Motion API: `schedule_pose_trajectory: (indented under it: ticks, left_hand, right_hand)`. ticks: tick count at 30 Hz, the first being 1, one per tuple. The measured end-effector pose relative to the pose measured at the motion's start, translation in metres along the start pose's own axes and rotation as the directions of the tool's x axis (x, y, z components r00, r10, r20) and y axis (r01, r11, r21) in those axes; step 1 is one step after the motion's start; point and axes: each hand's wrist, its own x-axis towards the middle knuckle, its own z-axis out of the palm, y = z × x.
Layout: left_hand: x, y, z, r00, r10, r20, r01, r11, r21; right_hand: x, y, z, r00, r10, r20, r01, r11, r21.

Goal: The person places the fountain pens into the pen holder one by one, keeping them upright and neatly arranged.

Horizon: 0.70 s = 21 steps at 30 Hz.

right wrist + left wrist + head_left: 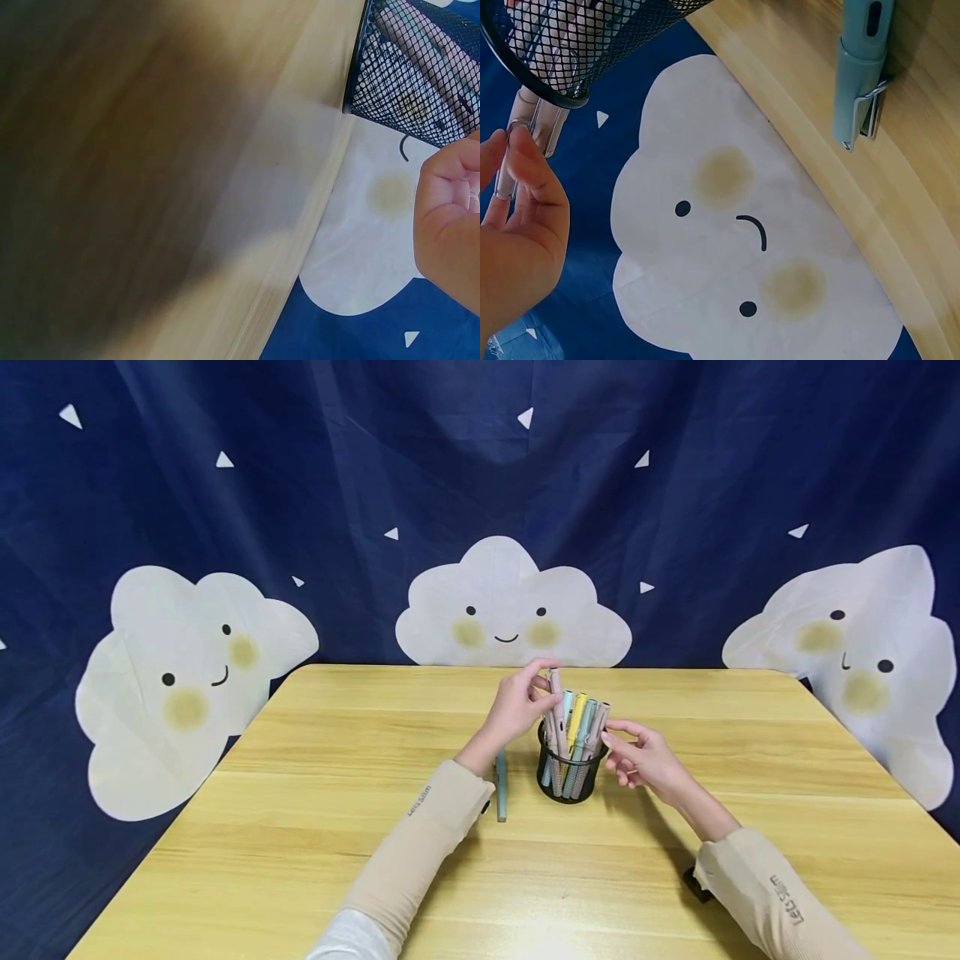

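A black mesh pen holder [567, 782] stands upright on the table with several pens in it. My left hand [519, 703] pinches a pale pinkish pen [556, 697] near its top; the lower part of that pen is inside the holder. In the left wrist view, thumb and fingers close round its clip end. At the holder's right side my right hand [647, 762] holds the rim between thumb and index finger, beside a mauve pen [600, 718]. The right fingertips are cut off in the right wrist view. Yellow [577, 714] and teal pens [587, 727] lean between them.
A teal pen [502, 789] lies on the wooden table [300, 827], left of the holder and close to my left sleeve. Behind the far table edge hangs a dark blue curtain [360, 460] with white clouds.
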Motion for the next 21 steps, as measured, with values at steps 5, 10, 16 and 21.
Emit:
schedule_pose_trajectory:
  ticks: [5, 10, 16, 21]
  left_hand:
    - [-0.001, -0.0012, 0.0005, 1.0, 0.029, 0.008, -0.03, 0.996, 0.078]
    - [-0.0014, -0.0029, 0.0015, 0.999, 0.035, 0.029, -0.038, 0.992, 0.116]
    - [-0.0011, -0.0041, 0.0031, 0.997, 0.037, 0.063, -0.048, 0.981, 0.186]
    - [-0.0015, -0.0027, 0.0038, 0.997, 0.022, 0.078, -0.04, 0.972, 0.23]
  right_hand:
    - [0.0002, 0.0, 0.0001, 1.0, -0.003, -0.001, 0.003, 1.0, 0.0]
    - [0.0002, 0.0003, 0.0, 1.0, -0.004, -0.003, 0.004, 1.0, -0.001]
    - [0.0004, 0.0006, -0.0007, 1.0, -0.009, -0.002, 0.009, 1.0, 0.002]
    - [0.0001, 0.0005, -0.0004, 1.0, -0.012, 0.001, 0.012, 1.0, -0.004]
